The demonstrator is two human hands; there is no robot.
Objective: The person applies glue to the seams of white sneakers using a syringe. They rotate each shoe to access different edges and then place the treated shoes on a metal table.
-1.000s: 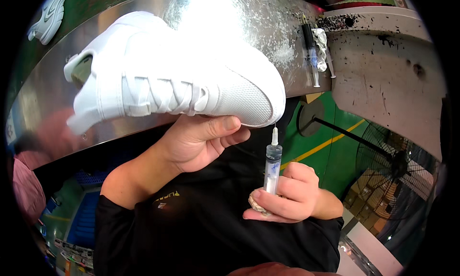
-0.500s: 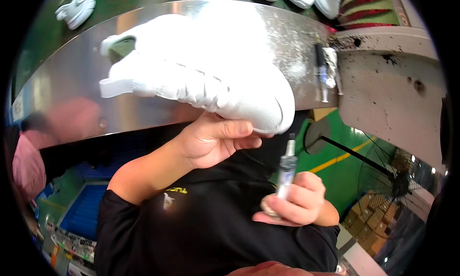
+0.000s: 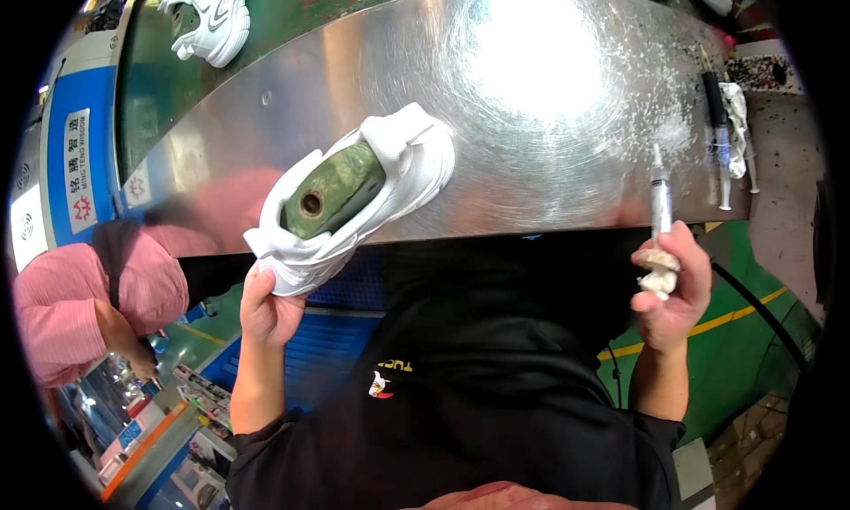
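Note:
My left hand (image 3: 273, 313) is closed on the heel of a white sneaker (image 3: 423, 160), which is tilted over the near edge of the metal table. Its collar faces up, and a green shoe last (image 3: 350, 184) with a round hole fills the opening. Off to the right, my right hand (image 3: 683, 284) grips a clear syringe (image 3: 661, 204) with its narrow tip pointing away from me. An off-white crumpled wad (image 3: 658, 278) sits between the fingers of that same hand. The syringe's lower end is hidden by the fingers.
The shiny metal table (image 3: 372, 58) curves across in front. At its right end lie several syringes (image 3: 722, 147) beside a crumpled white wad (image 3: 734, 129), next to a grey machine part (image 3: 784, 165). Another white sneaker (image 3: 217, 23) stands beyond. A person in pink (image 3: 66, 306) is at left.
The sneaker has moved left and turned, so its collar and last now show. My left hand has gone from the toe to the heel. My right hand, with the syringe, has moved right and farther away.

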